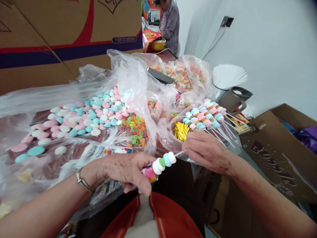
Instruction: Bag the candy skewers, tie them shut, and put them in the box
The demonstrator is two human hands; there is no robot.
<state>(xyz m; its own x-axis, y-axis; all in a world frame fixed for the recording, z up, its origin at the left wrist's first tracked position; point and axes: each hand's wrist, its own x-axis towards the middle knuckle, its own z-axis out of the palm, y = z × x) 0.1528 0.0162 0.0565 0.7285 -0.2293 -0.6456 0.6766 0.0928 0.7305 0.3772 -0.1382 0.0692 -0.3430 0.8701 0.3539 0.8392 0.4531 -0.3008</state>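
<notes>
We held the candy skewer [163, 162] between both hands, the right hand [206, 148] pinching its white stick [178, 153] and the left hand [126, 168] gripping the printed wrapper [149, 173] at its opposite end, presumably for steadiness, while stacked skewers [206, 115] lay just beyond, apparently within reach.

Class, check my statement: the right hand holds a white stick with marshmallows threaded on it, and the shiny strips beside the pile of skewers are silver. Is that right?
Not quite: the shiny strips beside the pile of skewers are gold, not silver, as the head view shows. The right hand does hold a white stick with marshmallows threaded on it.
</notes>
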